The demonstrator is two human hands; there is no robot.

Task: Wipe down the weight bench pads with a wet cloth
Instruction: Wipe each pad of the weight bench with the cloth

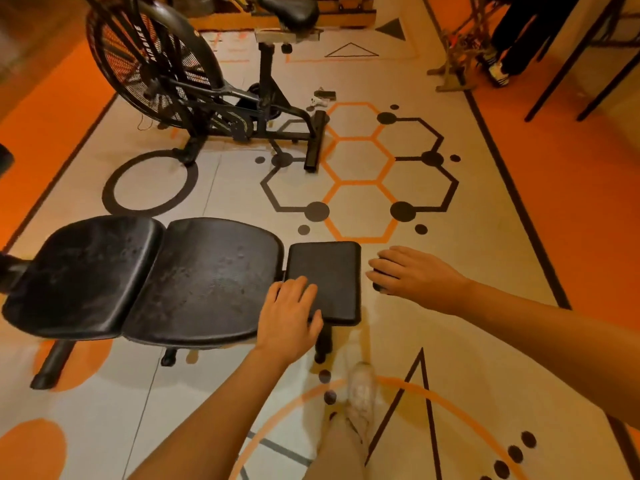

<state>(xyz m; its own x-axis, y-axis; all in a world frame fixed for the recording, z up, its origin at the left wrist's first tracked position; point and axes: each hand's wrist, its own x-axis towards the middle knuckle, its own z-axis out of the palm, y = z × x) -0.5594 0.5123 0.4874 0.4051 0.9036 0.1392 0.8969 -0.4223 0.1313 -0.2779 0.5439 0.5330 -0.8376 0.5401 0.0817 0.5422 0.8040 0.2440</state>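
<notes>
Patterned gym floor (221, 375), left hand (289, 315) on small bench pad (329, 271).

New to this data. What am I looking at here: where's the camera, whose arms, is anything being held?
There is no robot: a person wears one wide-angle camera on the head, looking forward and down, so the two bare arms are the wearer's own. Below lies a black weight bench with two large pads and a small square end pad. The left hand rests on the near corner of the small pad. The right hand hovers beside that pad with something dark under its fingers; whether it has a grip on a cloth I cannot tell. Behind the bench stands an air bike on the patterned floor.
</notes>
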